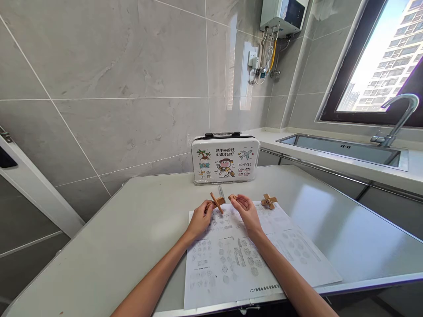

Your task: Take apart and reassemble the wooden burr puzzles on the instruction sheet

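Pinching crossed wooden pieces [217, 204] in our left hand [200, 219] and a small block [232, 197] in our right hand [248, 213], we work over a printed sheet's [228, 246] far edge, beside a wooden cross [269, 201]. Behind, a white case [209, 154] reads "TRAVEL" and "奶牛养得好,牛奶才会好"; the tabletop [115, 246] spreads wide leftward, its near edge just beside the sheet's.

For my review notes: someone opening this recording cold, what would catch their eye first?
Probably the white cartoon-printed case, upright at the far end of the table. Next, just in front of it, the left hand holding crossed wooden pieces and the right hand a small wooden block. A wooden cross sits to their right, by the far corner of the printed sheet.
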The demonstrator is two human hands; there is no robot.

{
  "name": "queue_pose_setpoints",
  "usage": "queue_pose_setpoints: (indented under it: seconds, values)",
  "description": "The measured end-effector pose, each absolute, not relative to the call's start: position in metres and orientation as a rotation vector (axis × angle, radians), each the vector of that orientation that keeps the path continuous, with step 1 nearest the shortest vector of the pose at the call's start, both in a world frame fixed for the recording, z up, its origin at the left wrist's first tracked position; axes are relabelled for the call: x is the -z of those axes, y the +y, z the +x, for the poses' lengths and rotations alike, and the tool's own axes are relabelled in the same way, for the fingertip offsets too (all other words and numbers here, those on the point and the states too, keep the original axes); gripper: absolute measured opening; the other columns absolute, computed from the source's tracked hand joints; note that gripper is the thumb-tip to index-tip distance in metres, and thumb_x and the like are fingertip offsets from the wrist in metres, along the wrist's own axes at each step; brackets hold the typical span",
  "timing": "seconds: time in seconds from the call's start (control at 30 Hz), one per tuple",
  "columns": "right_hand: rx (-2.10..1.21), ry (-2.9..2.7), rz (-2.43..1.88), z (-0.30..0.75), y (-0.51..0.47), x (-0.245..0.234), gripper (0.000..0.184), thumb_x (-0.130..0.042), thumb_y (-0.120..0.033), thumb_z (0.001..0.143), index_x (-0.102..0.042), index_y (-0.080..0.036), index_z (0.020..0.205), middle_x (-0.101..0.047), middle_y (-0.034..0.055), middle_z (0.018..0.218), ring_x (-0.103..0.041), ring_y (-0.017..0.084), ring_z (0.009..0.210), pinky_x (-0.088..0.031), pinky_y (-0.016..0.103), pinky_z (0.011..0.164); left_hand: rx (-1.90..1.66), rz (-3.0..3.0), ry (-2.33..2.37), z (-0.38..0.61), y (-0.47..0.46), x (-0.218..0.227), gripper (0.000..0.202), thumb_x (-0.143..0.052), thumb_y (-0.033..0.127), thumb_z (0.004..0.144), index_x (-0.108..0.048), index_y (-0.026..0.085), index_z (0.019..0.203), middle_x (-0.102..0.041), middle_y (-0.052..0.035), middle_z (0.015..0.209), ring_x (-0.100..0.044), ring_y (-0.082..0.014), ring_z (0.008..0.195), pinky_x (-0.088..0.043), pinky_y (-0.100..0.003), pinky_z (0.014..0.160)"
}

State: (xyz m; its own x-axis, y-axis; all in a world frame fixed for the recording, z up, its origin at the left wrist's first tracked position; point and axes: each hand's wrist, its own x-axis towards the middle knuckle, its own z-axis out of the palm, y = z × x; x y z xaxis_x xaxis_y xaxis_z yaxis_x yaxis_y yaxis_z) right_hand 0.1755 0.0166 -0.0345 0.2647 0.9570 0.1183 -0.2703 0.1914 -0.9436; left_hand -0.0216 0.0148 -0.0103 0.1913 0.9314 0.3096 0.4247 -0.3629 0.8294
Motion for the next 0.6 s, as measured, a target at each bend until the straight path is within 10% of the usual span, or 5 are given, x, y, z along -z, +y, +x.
queue_pose_setpoints:
  seconds: [0.6]
  values:
    - [-1.096, -1.051, -0.895, 0.178, 0.007, 0.025, 0.054, -0.079, -0.055, 0.080, -0.072, -0.021, 0.121, -0.072, 0.0119, 0.132, -0.062, 0.033, 0.130, -0.049, 0.051, 0.111, -0.939, 2.156, 1.105, -0.018, 0.002, 0.008, 0.031, -0.044, 0.044, 0.103, -0.068, 0.024, 0.101, -0.072, -0.0074, 0.094, -0.064, -0.0248, 0.087, -0.045, -0.034, 0.079]
